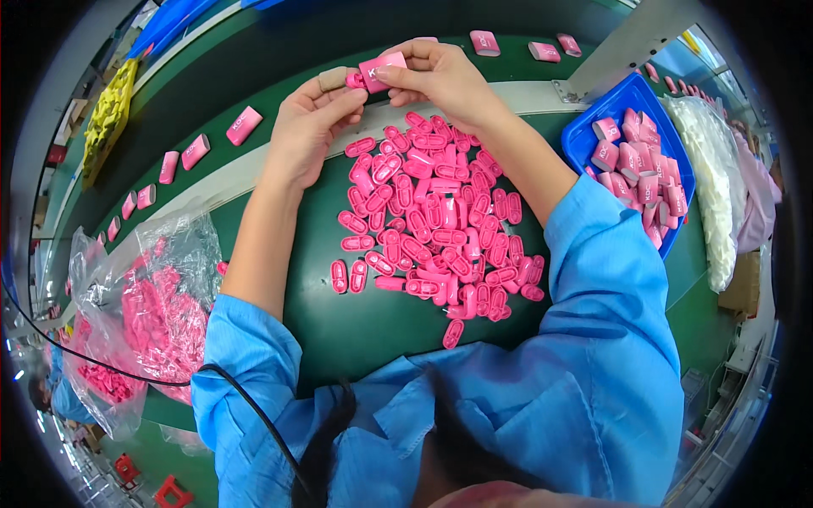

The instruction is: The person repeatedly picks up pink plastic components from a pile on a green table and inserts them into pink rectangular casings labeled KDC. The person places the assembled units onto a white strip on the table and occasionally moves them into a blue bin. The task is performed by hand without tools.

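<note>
Both hands meet over the far edge of the green work surface. In my right hand (449, 83) is a pink flattened housing (383, 69) with white lettering, pinched between thumb and fingers. My left hand (306, 127), a beige wrap around one finger, grips a small pink end cap (355, 80) against the housing's left end. Whether the cap is seated cannot be made out. Just below the hands spreads a loose pile of pink oval end caps (440, 212). To the right, a blue tray (584, 125) holds many similar pink housings (644, 161).
Beyond a pale rail, pink housings (244, 125) lie spaced along a green belt. Clear bags of pink parts (169, 313) stand at left, with a black cable (262, 411) nearby. A metal post (627, 46) rises at far right; a bag of white pieces (707, 186) lies beyond the tray.
</note>
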Motion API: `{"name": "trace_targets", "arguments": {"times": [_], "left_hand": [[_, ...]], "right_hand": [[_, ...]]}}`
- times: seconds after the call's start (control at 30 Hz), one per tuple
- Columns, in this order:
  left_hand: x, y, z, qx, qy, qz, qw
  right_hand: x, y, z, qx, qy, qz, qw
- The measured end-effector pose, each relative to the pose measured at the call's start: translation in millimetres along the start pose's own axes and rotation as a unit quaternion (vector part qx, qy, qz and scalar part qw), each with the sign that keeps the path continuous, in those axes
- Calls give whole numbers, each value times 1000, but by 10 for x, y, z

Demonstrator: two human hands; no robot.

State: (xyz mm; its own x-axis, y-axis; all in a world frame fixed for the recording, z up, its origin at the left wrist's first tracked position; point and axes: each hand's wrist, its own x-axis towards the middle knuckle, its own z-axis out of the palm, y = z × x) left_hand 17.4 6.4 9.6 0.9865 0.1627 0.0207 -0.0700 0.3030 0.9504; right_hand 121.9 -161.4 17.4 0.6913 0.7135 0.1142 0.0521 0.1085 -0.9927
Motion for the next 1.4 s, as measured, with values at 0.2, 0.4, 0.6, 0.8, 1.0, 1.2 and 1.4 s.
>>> {"name": "trace_targets", "arguments": {"times": [0.2,0.4,0.6,0.8,1.0,1.2,1.4], "left_hand": [[-22,-21,-37,134,84,61,985],[-44,35,-50,194,49,74,977],[-64,81,-63,249,47,91,963],[-58,23,-35,302,52,151,940],[-144,-71,154,375,108,177,904],[-83,-25,46,287,79,154,942],[-121,8,92,362,87,162,914]], "right_hand": [[3,83,7,90,-8,2,996],[23,138,-99,22,-57,18,998],[-29,117,-37,5,-31,-13,999],[-32,118,-77,-52,-34,-48,997],[-35,103,-54,-47,-16,-37,998],[-10,96,-62,-31,-27,-36,998],[-48,93,-35,-61,-10,-42,997]]}}
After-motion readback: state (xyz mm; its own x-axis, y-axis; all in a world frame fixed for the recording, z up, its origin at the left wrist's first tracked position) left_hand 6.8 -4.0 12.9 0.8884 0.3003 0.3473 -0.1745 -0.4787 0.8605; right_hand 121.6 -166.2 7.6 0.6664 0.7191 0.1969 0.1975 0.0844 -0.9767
